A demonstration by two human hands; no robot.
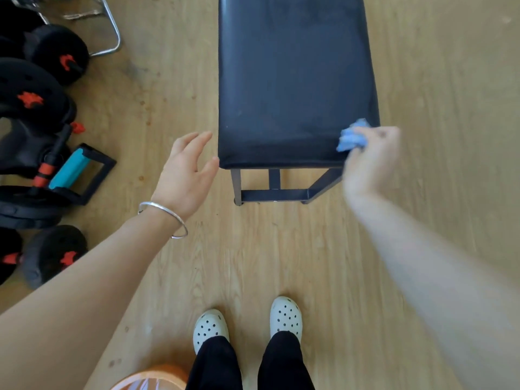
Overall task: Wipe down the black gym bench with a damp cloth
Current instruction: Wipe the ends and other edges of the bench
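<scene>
Two hands frame the black padded vinyl gym bench (292, 80): right hand (368, 161) grips a crumpled blue cloth (353, 136) at its near right corner; left hand (185, 170) hangs open beside it. Best to wipe in long overlapping strokes, steadying the near edge.

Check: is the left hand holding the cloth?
No, the blue cloth is bunched in the right hand at the bench corner; the left hand is empty.

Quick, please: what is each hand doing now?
Left hand: open, holding nothing.
Right hand: grips the blue cloth at the bench corner.
</scene>
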